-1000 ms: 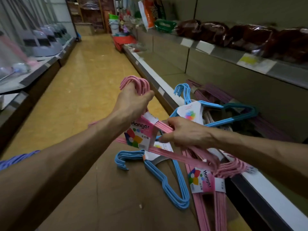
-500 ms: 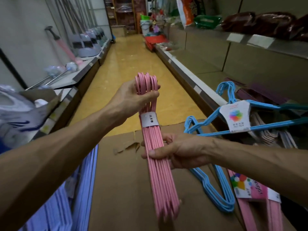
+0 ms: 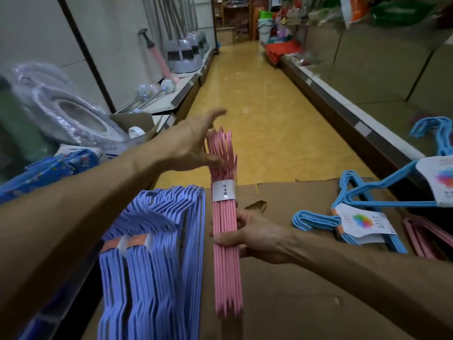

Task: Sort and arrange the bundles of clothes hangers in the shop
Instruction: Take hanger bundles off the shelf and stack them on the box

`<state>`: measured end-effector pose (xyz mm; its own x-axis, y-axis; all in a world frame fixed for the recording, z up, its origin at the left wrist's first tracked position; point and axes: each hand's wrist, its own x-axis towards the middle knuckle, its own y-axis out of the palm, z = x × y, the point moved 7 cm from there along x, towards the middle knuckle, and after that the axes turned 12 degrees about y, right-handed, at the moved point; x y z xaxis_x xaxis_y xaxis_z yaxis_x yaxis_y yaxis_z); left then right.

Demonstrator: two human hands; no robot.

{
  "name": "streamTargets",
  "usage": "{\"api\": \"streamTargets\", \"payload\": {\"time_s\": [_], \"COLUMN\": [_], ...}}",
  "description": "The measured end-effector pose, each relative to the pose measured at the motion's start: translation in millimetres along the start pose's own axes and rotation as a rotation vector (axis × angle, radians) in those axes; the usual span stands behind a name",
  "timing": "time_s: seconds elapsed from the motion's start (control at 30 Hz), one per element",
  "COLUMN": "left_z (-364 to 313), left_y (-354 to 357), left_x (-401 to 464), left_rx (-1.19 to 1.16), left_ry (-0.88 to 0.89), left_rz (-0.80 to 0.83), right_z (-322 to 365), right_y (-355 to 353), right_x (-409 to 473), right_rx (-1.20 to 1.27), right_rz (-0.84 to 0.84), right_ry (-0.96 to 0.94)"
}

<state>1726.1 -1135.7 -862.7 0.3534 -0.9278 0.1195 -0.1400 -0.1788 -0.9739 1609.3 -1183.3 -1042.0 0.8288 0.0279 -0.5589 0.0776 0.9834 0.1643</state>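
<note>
Our left hand (image 3: 193, 146) has let go of the hooks and now lies spread, fingertips against the pink hanger bundle (image 3: 226, 241). Our right hand (image 3: 247, 235) still grips its thin ribbed rods, edge-on above the cardboard (image 3: 306, 290), beside the stacked purple hangers (image 3: 152, 253) now in view.

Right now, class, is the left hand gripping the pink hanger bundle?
No: the left hand is open, its fingers straight against the pink hanger bundle, which the right hand grips.
</note>
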Motion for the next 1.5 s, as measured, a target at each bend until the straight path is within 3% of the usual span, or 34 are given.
{"api": "streamTargets", "payload": {"time_s": [0.07,0.27,0.77,1.17,1.27,1.4,1.5], "left_z": [13.5,50.9,101.3,104.1,94.0,72.9,46.7], "left_y": [11.2,47.8,102.1,109.3,102.6,85.6,78.4], "left_x": [-7.1,-31.7,-62.4,-60.0,-57.9,-48.0,-34.3], "left_rx": [0.146,0.254,0.213,0.234,0.229,0.058,-0.107], "left_ry": [0.053,0.002,-0.111,-0.098,-0.064,-0.008,0.019], "left_rz": [0.081,0.226,0.35,0.373,0.301,0.092,-0.039], "right_z": [-12.0,-46.1,-95.4,-81.3,-71.8,-51.9,-35.8], "right_y": [15.2,47.6,55.5,53.9,49.4,30.0,6.7], "right_x": [18.7,53.9,92.3,91.5,81.5,59.6,33.4], "right_rx": [-0.022,-0.105,-0.259,-0.539,-0.599,-0.9,-0.965], "right_rz": [-0.023,-0.112,-0.148,-0.105,-0.124,-0.342,-0.46], "right_ry": [0.018,0.077,0.162,0.145,0.096,-0.044,-0.135]}}
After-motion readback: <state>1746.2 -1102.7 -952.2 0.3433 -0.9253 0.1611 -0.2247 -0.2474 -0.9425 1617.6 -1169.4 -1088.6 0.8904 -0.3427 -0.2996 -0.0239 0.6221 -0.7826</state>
